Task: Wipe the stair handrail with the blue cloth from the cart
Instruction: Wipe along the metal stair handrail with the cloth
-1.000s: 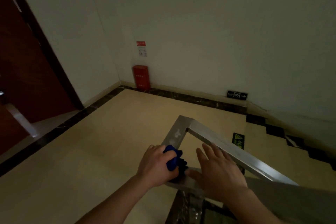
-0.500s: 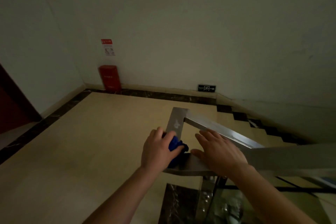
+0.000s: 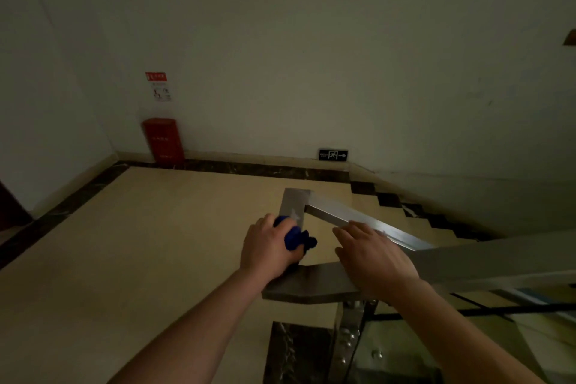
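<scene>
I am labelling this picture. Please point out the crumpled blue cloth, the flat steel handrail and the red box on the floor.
crumpled blue cloth (image 3: 294, 238), head view, its exposed bunched middle.
flat steel handrail (image 3: 314, 284), head view, its bare top.
red box (image 3: 162, 140), head view, its front face.

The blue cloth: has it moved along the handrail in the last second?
Yes. The cloth, in the left hand, has slid up the handrail toward its far corner, reaching the pale smudge.

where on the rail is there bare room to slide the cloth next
Bare metal runs ahead of the left hand and blue cloth to the handrail corner, then down the sloped length beyond the right hand. It is crowded on the near flat section, where both hands sit.
</scene>
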